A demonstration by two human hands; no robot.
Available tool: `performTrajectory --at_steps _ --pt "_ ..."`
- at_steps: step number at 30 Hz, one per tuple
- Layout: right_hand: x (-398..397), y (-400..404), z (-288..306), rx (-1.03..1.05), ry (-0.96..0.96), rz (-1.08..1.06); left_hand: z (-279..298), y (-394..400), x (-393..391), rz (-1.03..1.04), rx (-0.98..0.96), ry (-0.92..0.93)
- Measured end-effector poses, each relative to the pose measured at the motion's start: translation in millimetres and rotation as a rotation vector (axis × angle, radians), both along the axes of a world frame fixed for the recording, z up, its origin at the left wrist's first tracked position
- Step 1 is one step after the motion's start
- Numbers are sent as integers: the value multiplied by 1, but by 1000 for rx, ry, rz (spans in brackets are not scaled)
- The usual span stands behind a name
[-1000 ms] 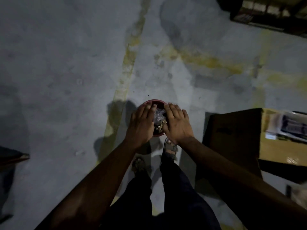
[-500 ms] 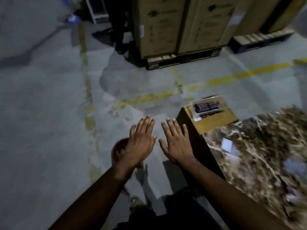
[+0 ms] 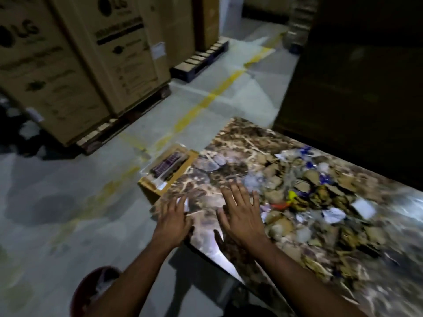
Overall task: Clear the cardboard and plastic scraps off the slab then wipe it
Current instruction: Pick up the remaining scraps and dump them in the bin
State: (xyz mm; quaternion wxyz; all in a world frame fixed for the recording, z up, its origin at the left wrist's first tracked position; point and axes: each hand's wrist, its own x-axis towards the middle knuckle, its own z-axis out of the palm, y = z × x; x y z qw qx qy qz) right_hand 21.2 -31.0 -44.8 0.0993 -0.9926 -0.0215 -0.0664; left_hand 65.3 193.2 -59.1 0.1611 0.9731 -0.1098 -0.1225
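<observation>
A brown marble slab (image 3: pixel 240 138) fills the right half of the view. Several cardboard and plastic scraps (image 3: pixel 304 193) lie piled across its middle and right side, blurred by motion. My left hand (image 3: pixel 172 221) hovers flat over the slab's near left corner, fingers straight, with a small white scrap (image 3: pixel 185 203) just beyond its fingertips. My right hand (image 3: pixel 242 212) is spread open over the slab, its fingers reaching toward the left edge of the scrap pile. Neither hand holds anything. A red bin (image 3: pixel 91 291) with scraps inside stands on the floor at the lower left, partly behind my left forearm.
A small cardboard box (image 3: pixel 167 177) with a plastic-wrapped item on top abuts the slab's left end. Tall cartons on pallets (image 3: pixel 75 65) stand at the back left. A dark bulky shape (image 3: pixel 354 88) rises behind the slab. The concrete floor has yellow lines (image 3: pixel 206 99).
Both hands lifted off the red bin on the floor and swung right and up over the slab. The view rose from the floor to the slab and its scrap pile.
</observation>
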Motion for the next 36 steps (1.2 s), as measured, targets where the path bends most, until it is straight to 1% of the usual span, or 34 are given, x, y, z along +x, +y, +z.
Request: performTrajectory --at_steps 3,6,8,12,14,16,19,22,25,28,30,32,34,36 --pt "-17 -56 -5 23 50 -153 -19 -25 17 48 18 111" --pt "-34 -96 -8 27 76 -262 -34 -45 27 12 136 127" --pt "-48 -116 -13 41 92 -340 -43 -59 29 -43 160 98" --pt "-72 -137 -25 119 140 -483 -45 -104 26 -212 53 99" --pt "-80 -143 -29 131 154 -514 -46 -129 27 -309 -28 90" --pt "-82 -146 -32 143 168 -542 -50 -148 32 -414 -74 123" --pt "-84 -143 -37 189 150 -612 -56 -167 40 -576 -151 172" --pt "-91 -142 -41 209 144 -637 -56 -178 42 -668 -224 193" --pt "-104 -146 -41 195 167 -707 -57 -174 42 -646 -250 208" --pt "-130 -151 -46 188 144 -887 -59 -160 42 -589 -224 128" --pt "-153 -155 -53 177 138 -1011 -63 -151 43 -576 -206 114" --pt "-172 -158 -61 206 197 -1093 -66 -147 42 -592 -186 127" --pt "-180 -158 -72 281 258 -1092 -68 -147 38 -616 -143 141" --pt "-175 -156 -77 372 257 -1073 -66 -153 29 -628 -105 136"
